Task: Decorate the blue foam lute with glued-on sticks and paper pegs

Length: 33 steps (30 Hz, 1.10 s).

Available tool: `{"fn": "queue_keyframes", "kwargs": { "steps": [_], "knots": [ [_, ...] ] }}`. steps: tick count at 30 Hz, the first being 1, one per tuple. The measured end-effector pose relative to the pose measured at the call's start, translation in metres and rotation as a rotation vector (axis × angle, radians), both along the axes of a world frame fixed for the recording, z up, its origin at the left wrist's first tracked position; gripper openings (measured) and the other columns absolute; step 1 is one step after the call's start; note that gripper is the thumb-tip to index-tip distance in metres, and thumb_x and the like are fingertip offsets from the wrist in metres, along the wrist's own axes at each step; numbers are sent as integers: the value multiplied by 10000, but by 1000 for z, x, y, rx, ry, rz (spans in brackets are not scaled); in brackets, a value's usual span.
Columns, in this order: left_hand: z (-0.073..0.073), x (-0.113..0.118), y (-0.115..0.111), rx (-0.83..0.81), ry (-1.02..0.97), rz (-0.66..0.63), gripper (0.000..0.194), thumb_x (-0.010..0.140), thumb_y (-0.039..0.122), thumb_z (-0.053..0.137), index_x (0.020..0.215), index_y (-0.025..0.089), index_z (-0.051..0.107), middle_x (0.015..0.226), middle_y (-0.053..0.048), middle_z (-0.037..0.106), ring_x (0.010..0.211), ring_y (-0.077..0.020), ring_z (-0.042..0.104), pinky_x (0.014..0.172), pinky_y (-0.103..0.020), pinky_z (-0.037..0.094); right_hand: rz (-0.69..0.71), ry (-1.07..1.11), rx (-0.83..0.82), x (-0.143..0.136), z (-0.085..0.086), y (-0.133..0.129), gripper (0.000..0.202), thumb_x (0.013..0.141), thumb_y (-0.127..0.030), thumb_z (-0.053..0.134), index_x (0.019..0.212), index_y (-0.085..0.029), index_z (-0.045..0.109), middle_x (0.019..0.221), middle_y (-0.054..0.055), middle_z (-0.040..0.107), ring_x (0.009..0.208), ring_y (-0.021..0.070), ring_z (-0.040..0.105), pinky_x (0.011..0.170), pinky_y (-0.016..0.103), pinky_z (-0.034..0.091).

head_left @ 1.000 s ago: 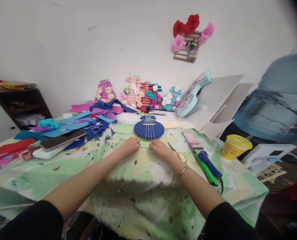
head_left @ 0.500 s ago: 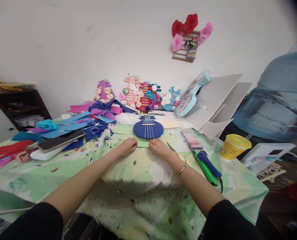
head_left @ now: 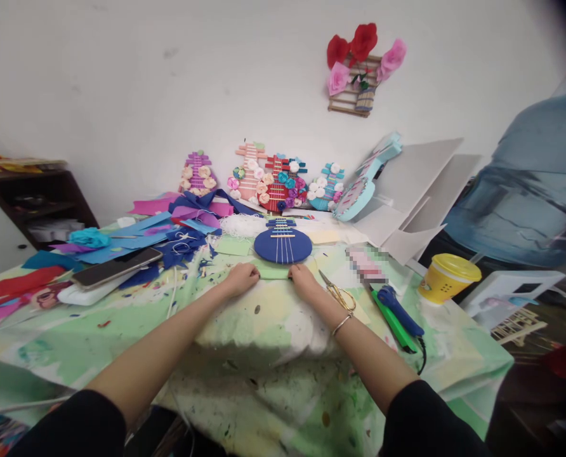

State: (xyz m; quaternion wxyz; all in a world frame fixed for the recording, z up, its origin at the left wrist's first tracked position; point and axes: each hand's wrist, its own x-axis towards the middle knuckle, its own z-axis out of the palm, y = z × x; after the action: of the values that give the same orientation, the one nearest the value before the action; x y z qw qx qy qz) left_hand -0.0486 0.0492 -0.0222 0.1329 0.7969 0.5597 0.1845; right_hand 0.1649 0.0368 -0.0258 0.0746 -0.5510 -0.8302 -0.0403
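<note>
My left hand [head_left: 242, 279] is closed on the left end of a light green strip [head_left: 274, 273] that looks like paper or felt. The fingers of my right hand [head_left: 304, 280] pinch the strip's right end. Just beyond it lies a dark blue lute-shaped craft piece [head_left: 283, 247] with white strings and small pegs. Gold-handled scissors [head_left: 344, 297] rest beside my right wrist. A light green sheet [head_left: 234, 245] lies flat to the left of the blue piece, near a tangle of white thread [head_left: 242, 225].
Farther right are a blue glue gun [head_left: 401, 311] and a yellow tub [head_left: 449, 279]. A phone [head_left: 116, 266] lies on the left, among coloured scraps [head_left: 135, 236]. Flower-decorated lute shapes [head_left: 277, 184] lean on the wall; a large water bottle [head_left: 525, 184] stands at right.
The green piece between my hands now looks like a narrower, folded or rolled strip. My right hand has shifted slightly right, and more of the scissors' handles show.
</note>
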Motion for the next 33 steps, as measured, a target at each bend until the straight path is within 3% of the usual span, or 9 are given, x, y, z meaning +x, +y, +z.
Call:
{"fn": "queue_keyframes", "kwargs": {
  "steps": [7, 12, 14, 17, 21, 27, 33],
  "knots": [
    [17, 4, 3, -191, -47, 88, 136, 615, 190, 513, 491, 168, 565, 436, 21, 505, 502, -132, 499, 475, -223, 345, -173, 32, -103, -9, 7, 11, 185, 792, -94, 509, 924, -102, 639, 940, 161, 661, 873, 210, 609, 703, 255, 404],
    [24, 9, 10, -250, -74, 155, 37, 552, 184, 583, 548, 154, 605, 491, 6, 564, 525, -137, 531, 464, -212, 359, -247, 10, -126, -12, 14, 23, 220, 781, -186, 589, 971, -84, 634, 947, 193, 662, 861, 240, 632, 681, 269, 427],
    [22, 10, 12, -232, -85, 171, 96, 548, 172, 592, 635, 154, 628, 554, 0, 601, 548, -137, 545, 475, -208, 369, -245, -9, -122, -13, 14, 26, 215, 772, -182, 601, 955, -76, 637, 938, 197, 661, 867, 247, 629, 694, 277, 429],
    [18, 9, 7, -177, -104, 143, 199, 585, 149, 563, 769, 164, 637, 661, -4, 639, 586, -132, 558, 510, -210, 390, -194, -37, -92, -15, 12, 25, 182, 779, -146, 574, 937, -76, 633, 925, 183, 659, 879, 242, 615, 717, 278, 422],
    [13, 10, -6, -55, -95, 46, 207, 649, 113, 505, 780, 179, 650, 779, -21, 658, 719, -149, 571, 664, -246, 409, -59, -75, -7, -14, 11, 13, 216, 793, -40, 478, 966, -89, 598, 938, 149, 640, 871, 212, 583, 735, 268, 399],
    [11, 18, -17, 426, 393, -187, 162, 762, 111, 490, 676, 151, 622, 733, -101, 649, 843, -243, 521, 708, -349, 318, 124, -182, 111, -10, 14, -4, 217, 847, -29, 392, 953, -81, 575, 929, 149, 601, 896, 229, 516, 782, 298, 368],
    [11, 13, -16, 495, 570, -297, 150, 779, 124, 533, 656, 131, 618, 677, -115, 619, 785, -228, 524, 681, -348, 296, 269, -295, 147, -3, 16, -8, 181, 854, -40, 416, 907, -70, 586, 904, 142, 590, 866, 227, 499, 783, 311, 368]
  ]
}}
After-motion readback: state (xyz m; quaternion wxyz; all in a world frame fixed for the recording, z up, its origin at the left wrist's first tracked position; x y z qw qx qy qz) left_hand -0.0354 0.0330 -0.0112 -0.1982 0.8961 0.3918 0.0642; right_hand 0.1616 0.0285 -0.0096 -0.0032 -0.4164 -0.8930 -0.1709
